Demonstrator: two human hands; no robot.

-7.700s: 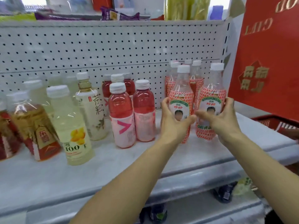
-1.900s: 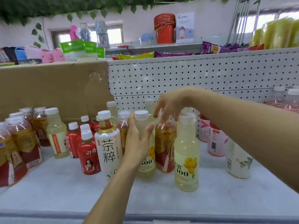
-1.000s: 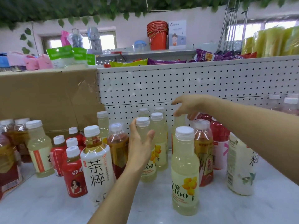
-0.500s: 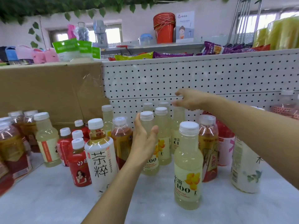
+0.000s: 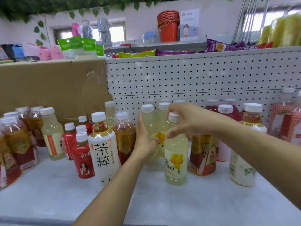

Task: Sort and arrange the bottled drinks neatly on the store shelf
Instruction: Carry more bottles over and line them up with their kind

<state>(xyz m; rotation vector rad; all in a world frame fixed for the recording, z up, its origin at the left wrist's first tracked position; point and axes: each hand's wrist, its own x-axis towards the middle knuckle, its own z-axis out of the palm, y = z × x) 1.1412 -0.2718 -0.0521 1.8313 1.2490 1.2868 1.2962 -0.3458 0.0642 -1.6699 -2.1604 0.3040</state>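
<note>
Bottles stand crowded on the white shelf (image 5: 162, 201), upright, in front of a pegboard (image 5: 195, 75) back panel. Front centre: a pale yellow bottle (image 5: 175, 157) with a flower label and white cap, standing on the shelf. The right hand (image 5: 187, 121) is curled over its cap and neck, thumb low on the shoulder, fingers arched above — whether it actually clamps the bottle cannot be told. The left hand (image 5: 145, 141) lies open and flat against the side of a second yellow bottle (image 5: 149, 126) just behind; palm touching, fingers straight, not wrapped around it. More pale yellow bottles form a row behind these, toward the pegboard.

Left of the left hand: an amber bottle (image 5: 124, 137), then a white tea bottle (image 5: 103, 147) with black characters, then small red bottles (image 5: 83, 157) in a cluster. Further left stand a pale bottle with an orange stripe (image 5: 52, 137) and several brown tea bottles (image 5: 17, 141) at the edge.

Right of the front yellow bottle: a tea bottle with a red and gold label (image 5: 203, 154), partly hidden by the right forearm. Pink bottles (image 5: 225, 115) stand behind it — a white bottle with leaf print (image 5: 242, 170) stands further right. Red-patterned bottles (image 5: 286, 121) sit at the far right edge. Cardboard (image 5: 48, 85) covers the back panel on the left.
</note>
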